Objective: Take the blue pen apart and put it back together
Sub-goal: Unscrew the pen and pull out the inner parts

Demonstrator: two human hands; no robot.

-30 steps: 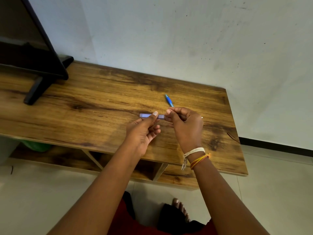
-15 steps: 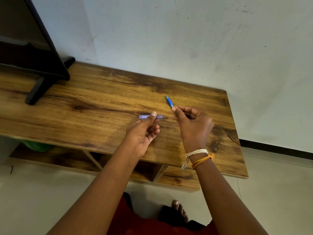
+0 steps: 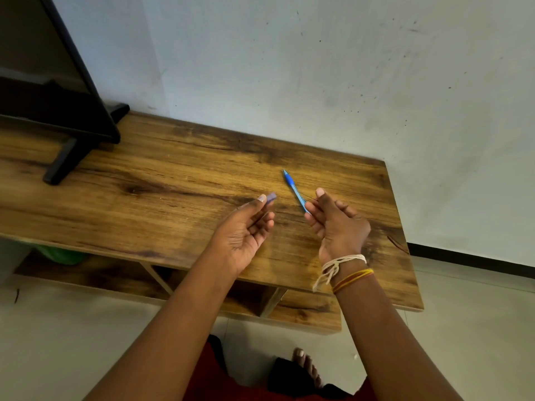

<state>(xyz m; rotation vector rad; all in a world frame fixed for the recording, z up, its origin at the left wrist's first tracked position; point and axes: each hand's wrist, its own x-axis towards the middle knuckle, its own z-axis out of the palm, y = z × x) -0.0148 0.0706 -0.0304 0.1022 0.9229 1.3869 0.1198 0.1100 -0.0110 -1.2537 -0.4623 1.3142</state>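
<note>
The blue pen is in pieces. My left hand (image 3: 246, 227) pinches the pale lilac barrel (image 3: 271, 197), of which only the end shows past my thumb. My right hand (image 3: 337, 224) is closed on the thin ink refill (image 3: 308, 197), which is barely visible as a fine dark line by my thumb. A bright blue pen section (image 3: 293, 187) lies on the wooden table (image 3: 162, 204) between and just beyond my hands. Its near end is hidden behind my right fingers. My hands are apart, a hand's width between them.
A black TV screen on its stand (image 3: 72, 151) occupies the table's far left. The wall runs along the back edge. A lower shelf (image 3: 307, 314) sits under the table, with something green (image 3: 62, 256) at its left. My foot (image 3: 304, 366) rests on the tiled floor.
My hands were together on the barrel. The right hand has drawn the thin refill out to the right, and the left hand has turned the barrel so that it points away.
</note>
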